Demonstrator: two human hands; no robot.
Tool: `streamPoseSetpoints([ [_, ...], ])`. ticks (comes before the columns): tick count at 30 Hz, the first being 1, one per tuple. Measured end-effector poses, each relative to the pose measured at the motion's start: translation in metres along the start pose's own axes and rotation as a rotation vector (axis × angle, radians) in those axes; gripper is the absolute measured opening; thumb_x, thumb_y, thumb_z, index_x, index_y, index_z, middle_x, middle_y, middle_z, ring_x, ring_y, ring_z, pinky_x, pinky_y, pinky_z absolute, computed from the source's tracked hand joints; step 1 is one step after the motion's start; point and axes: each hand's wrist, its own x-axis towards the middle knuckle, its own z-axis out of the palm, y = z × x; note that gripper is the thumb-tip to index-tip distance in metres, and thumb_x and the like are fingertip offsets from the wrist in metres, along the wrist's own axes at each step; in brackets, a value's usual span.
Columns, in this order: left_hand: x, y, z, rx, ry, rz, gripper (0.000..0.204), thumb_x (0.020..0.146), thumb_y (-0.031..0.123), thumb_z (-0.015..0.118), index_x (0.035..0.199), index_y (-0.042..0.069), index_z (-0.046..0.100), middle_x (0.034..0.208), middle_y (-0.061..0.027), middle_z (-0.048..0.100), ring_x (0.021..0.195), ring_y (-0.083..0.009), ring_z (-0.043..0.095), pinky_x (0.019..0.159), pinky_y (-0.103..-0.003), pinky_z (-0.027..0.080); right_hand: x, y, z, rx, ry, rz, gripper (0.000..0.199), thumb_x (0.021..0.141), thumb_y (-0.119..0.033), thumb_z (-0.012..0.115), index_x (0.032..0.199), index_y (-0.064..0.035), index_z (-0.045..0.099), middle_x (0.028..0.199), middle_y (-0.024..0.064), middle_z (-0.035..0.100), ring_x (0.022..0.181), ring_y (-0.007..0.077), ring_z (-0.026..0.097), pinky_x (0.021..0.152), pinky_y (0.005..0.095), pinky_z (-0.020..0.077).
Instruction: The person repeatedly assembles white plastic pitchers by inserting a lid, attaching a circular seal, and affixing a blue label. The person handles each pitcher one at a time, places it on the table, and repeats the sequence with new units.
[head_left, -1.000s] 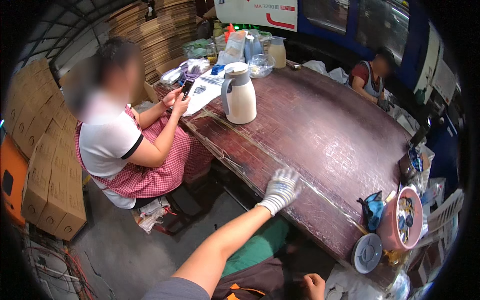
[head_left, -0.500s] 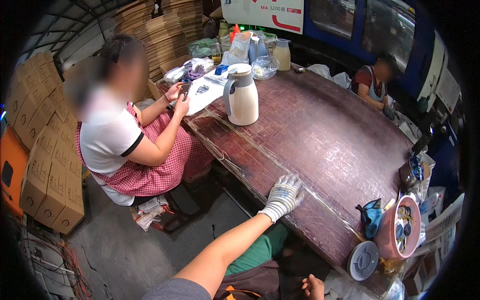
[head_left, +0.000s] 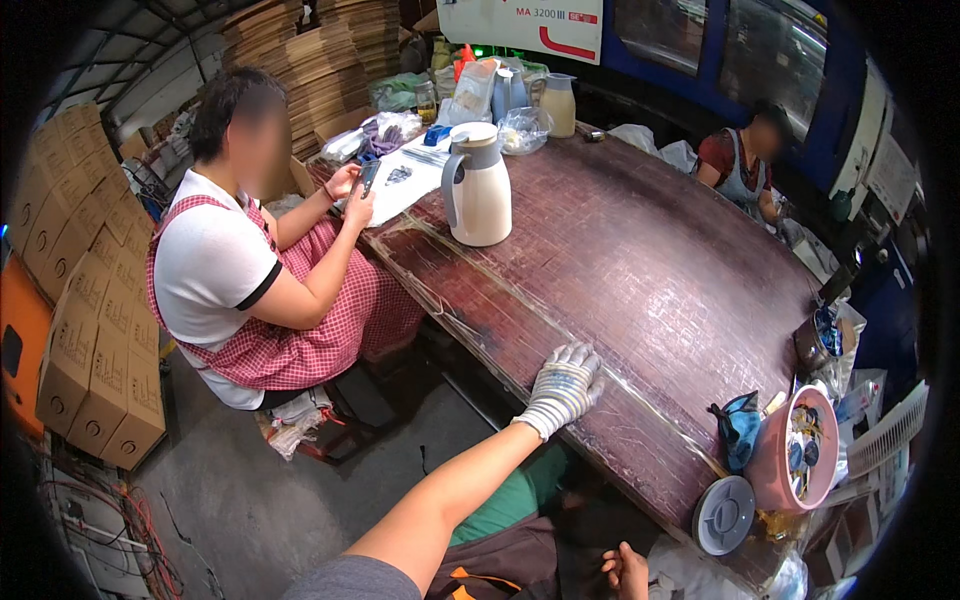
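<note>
Resting on the worktop (head_left: 640, 290), head view: the gloved left hand (head_left: 568, 390), palm down at the near edge; grip unclosed, fingers extended flat on the surface.
Bare right hand (head_left: 626, 570): below the near edge, cut by the view's lower border; fingers bent, state of grip cannot be told.
Grey round lid (head_left: 723, 515): at the near edge, toward the right corner.
Pink bucket (head_left: 772, 458): at the right corner, holding small items; blue cloth (head_left: 738, 430) just beside it.
Cream jug (head_left: 483, 205): upright, toward the left end.
Seated co-worker (head_left: 212, 255): near the left corner, holding a phone (head_left: 368, 178).
</note>
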Motion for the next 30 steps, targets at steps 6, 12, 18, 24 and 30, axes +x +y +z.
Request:
streamPoseSetpoints([
  [6, 0.0, -0.001, 0.005, -0.005, 0.016, 0.005, 0.037, 0.083, 0.031, 0.064, 0.111, 0.007, 0.06, 0.126, -0.0156, 0.056, 0.123, -0.0317, 0.048, 0.108, -0.045, 0.033, 0.006, 0.004, -0.001, -0.001, 0.033, 0.013, 0.04, 0.096, -0.042, 0.054, 0.087, -0.0054, 0.068, 0.06, 0.0013, 0.062, 0.036, 0.0087, 0.041, 0.034, 0.0225, 0.0274],
  [12, -0.001, 0.0, -0.001, -0.013, -0.019, -0.015, 0.039, 0.083, 0.032, 0.063, 0.113, 0.007, 0.061, 0.127, -0.0155, 0.055, 0.124, -0.0316, 0.048, 0.109, -0.045, 0.033, 0.006, 0.003, -0.001, 0.009, 0.013, 0.02, 0.039, 0.096, -0.042, 0.054, 0.087, -0.0058, 0.068, 0.061, 0.0015, 0.063, 0.036, 0.0089, 0.041, 0.034, 0.0228, 0.0275],
  [18, -0.001, 0.0, -0.001, -0.023, -0.02, -0.017, 0.039, 0.083, 0.032, 0.063, 0.113, 0.007, 0.061, 0.127, -0.0156, 0.055, 0.124, -0.0314, 0.048, 0.109, -0.045, 0.033, 0.007, 0.002, -0.004, -0.009, -0.025, 0.024, 0.04, 0.095, -0.044, 0.055, 0.088, -0.0073, 0.068, 0.061, 0.0, 0.062, 0.035, 0.0076, 0.036, 0.033, 0.0232, 0.0228],
  [24, -0.002, -0.001, -0.005, -0.017, 0.002, -0.016, 0.038, 0.083, 0.031, 0.063, 0.112, 0.006, 0.061, 0.125, -0.0153, 0.057, 0.123, -0.0316, 0.048, 0.108, -0.045, 0.034, 0.004, -0.002, -0.002, -0.022, -0.034, 0.079, 0.04, 0.095, -0.045, 0.054, 0.093, -0.0076, 0.067, 0.062, -0.0008, 0.062, 0.034, 0.0075, 0.034, 0.033, 0.0234, 0.0217],
  [30, 0.001, 0.0, -0.002, 0.009, 0.064, 0.03, 0.035, 0.083, 0.03, 0.062, 0.11, 0.006, 0.062, 0.123, -0.0169, 0.059, 0.119, -0.0327, 0.052, 0.106, -0.045, 0.036, -0.005, -0.008, -0.006, 0.114, -0.13, 0.058, 0.034, 0.097, -0.029, 0.053, 0.091, 0.0022, 0.065, 0.068, 0.0061, 0.065, 0.042, 0.009, 0.043, 0.04, 0.0227, 0.0329],
])
